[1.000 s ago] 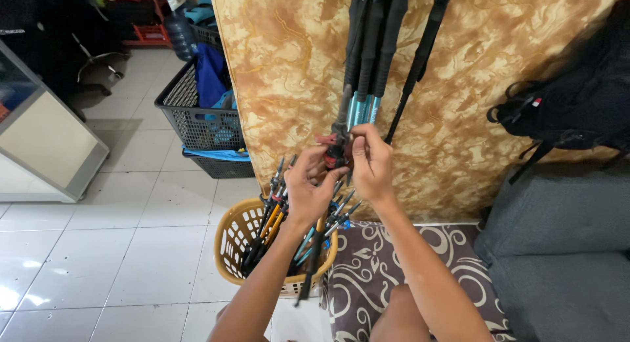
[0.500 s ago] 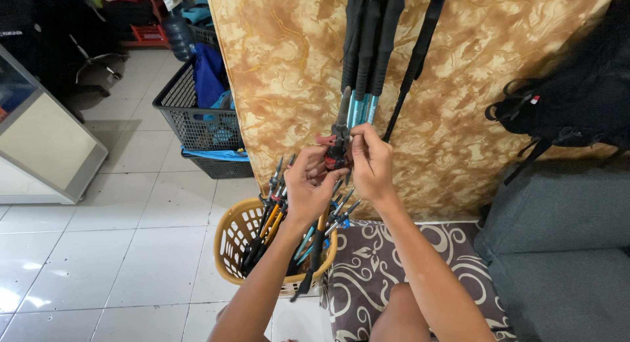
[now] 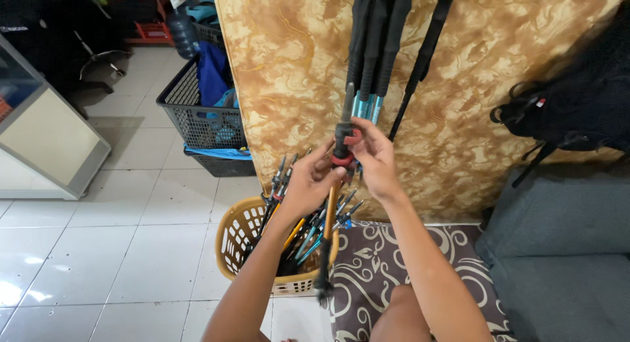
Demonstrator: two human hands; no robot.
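Now both hands' fingers stay clamped on the trekking pole (image 3: 335,184), left hand (image 3: 308,184), right hand (image 3: 373,160), barely shifted.

A: Where's the round basket (image 3: 244,240)?
B: On the floor, left of the rug (image 3: 394,263), poles inside.
A: And the crate (image 3: 197,119)?
B: Farther back, left of the upright mattress (image 3: 472,86).

- Even, bright indoor light; white glare patches on the glossy floor tiles (image 3: 98,250) at lower left
- Soft shadows only; the upper-left corner stays dim, and the black bag (image 3: 564,112) loses detail
- Wide-angle bending at the edges; focus sharp at centre; no motion blur on either forearm
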